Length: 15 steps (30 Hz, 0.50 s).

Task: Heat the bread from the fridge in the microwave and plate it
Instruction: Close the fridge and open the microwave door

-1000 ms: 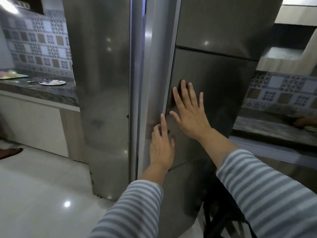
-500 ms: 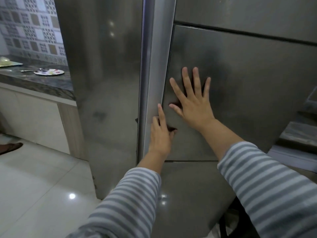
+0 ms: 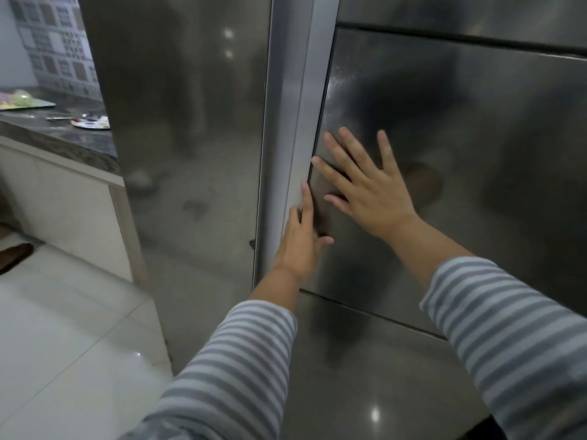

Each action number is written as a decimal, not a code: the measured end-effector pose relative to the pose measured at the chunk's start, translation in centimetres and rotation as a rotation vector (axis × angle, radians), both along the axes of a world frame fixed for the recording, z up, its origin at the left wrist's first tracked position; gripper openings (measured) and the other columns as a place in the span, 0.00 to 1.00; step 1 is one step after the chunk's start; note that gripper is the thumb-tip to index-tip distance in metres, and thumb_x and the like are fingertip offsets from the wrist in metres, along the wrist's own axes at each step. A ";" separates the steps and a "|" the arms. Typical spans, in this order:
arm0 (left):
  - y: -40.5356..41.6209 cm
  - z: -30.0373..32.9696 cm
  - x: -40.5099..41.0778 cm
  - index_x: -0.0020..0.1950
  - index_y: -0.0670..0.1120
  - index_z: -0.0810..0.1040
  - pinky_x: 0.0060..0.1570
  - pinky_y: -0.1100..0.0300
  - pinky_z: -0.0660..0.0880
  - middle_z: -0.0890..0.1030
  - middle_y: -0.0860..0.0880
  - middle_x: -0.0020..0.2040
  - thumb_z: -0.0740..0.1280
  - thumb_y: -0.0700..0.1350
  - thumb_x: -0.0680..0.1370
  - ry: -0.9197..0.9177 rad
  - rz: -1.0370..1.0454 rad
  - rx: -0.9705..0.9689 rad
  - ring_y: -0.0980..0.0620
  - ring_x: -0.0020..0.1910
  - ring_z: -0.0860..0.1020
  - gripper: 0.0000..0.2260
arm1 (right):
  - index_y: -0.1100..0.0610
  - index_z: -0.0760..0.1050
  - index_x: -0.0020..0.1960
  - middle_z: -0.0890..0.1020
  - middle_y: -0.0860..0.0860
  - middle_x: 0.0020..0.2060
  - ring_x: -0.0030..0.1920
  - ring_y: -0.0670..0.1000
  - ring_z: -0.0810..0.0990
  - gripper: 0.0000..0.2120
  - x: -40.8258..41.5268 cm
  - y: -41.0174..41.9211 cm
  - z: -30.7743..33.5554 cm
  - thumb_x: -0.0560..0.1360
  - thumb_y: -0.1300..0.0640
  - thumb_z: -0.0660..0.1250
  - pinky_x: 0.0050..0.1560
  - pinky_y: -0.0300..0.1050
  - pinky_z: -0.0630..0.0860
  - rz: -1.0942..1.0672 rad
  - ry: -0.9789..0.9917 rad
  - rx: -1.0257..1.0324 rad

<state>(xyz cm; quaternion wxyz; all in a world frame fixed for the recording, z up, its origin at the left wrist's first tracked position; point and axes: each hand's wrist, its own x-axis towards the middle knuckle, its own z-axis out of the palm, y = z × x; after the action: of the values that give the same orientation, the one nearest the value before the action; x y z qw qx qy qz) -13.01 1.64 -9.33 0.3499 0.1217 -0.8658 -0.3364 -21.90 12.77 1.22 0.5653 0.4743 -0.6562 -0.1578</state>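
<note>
A tall steel fridge fills the view. Its middle door is closed, with a vertical steel edge strip along its left side. My right hand lies flat on the door with fingers spread. My left hand rests lower down at the door's left edge, fingers straight, index finger along the seam. A patterned plate sits on the counter at the left. No bread and no microwave are in view.
The fridge's steel side panel faces left. A dark stone counter with a green board runs along the left wall over pale cabinets. White glossy floor tiles lie below. A lower fridge door is under my arms.
The view has shifted right and closer to the fridge. My right hand slid slightly left toward the door's edge; my left hand stays at the seam.
</note>
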 end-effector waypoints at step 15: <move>-1.8 0.2 0.1 0.73 0.59 0.30 0.58 0.53 0.72 0.61 0.45 0.68 0.70 0.44 0.76 -0.134 0.018 -0.072 0.46 0.60 0.72 0.48 | 0.52 0.58 0.76 0.53 0.56 0.78 0.78 0.57 0.49 0.27 0.3 -1.7 -1.2 0.79 0.45 0.55 0.71 0.68 0.42 -0.013 -0.170 -0.005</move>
<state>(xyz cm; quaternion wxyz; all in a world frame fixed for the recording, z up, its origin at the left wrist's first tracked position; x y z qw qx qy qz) -12.93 -0.12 -9.14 0.2984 0.1391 -0.8976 -0.2930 -21.61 11.05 0.03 0.5078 0.4801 -0.7053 -0.1190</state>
